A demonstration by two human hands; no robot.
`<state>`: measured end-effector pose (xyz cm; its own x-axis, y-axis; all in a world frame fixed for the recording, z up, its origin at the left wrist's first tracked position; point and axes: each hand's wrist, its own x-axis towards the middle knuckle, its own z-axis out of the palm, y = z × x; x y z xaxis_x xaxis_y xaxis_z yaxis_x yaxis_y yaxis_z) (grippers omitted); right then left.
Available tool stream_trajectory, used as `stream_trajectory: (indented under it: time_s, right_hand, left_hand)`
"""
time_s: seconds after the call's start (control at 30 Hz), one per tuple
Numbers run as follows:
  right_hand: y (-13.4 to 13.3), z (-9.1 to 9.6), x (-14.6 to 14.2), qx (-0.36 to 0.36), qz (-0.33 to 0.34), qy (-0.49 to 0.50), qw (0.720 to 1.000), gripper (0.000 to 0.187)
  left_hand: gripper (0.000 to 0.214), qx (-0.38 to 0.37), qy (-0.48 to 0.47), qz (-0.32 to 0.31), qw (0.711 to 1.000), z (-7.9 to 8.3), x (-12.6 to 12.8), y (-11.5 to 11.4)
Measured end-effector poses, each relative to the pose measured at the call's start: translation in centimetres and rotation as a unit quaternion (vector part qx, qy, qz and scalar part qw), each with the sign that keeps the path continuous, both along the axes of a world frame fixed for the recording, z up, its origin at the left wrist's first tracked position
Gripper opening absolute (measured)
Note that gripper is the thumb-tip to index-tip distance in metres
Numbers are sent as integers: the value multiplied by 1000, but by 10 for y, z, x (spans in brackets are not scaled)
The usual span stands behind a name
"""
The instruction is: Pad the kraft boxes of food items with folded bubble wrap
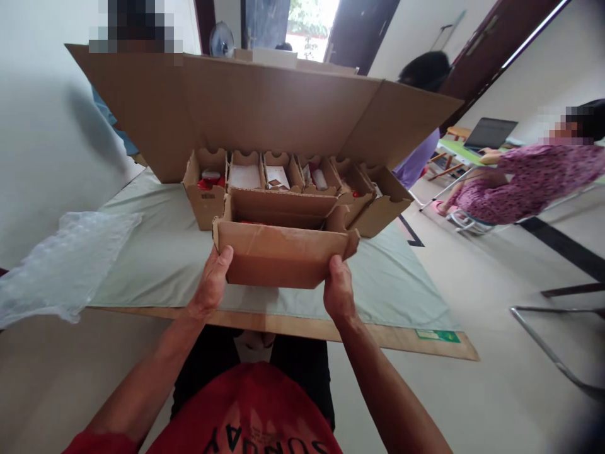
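I hold a small open cardboard carton in front of me by its two lower corners. My left hand grips the left corner with the thumb on the front face. My right hand grips the right corner the same way. Something red shows inside the carton. Just behind it stands a row of several like cartons with red and white contents. Behind the row rises a big flattened cardboard sheet.
The cartons stand on a pale green cloth over a board on the floor. A sheet of bubble wrap lies at the left. At the right a seated person faces a laptop; metal chair legs stand near.
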<state>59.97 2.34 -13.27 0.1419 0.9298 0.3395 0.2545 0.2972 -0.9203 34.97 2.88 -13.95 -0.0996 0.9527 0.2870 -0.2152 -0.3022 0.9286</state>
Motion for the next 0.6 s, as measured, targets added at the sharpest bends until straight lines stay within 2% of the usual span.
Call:
stream_trajectory:
  time_s: [0.13, 0.2, 0.33, 0.47, 0.6]
  right_hand:
    - [5, 3, -2, 8, -37, 102, 994, 71]
    - [8, 5, -3, 10, -45, 96, 994, 72]
    - [14, 9, -5, -6, -2, 87, 996, 74]
    - [15, 13, -3, 16, -41, 95, 995, 74]
    - [15, 19, -3, 3, -36, 78, 996, 74]
  left_hand:
    - [62, 8, 2, -35, 999, 12, 2, 9]
    - [63, 7, 10, -42, 999, 16, 2, 13]
    - [65, 12, 4, 1, 1000, 18, -1, 17]
    - [65, 3, 13, -36, 999, 16, 2, 17]
    - [63, 9, -1, -25, 1000, 21, 6, 22]
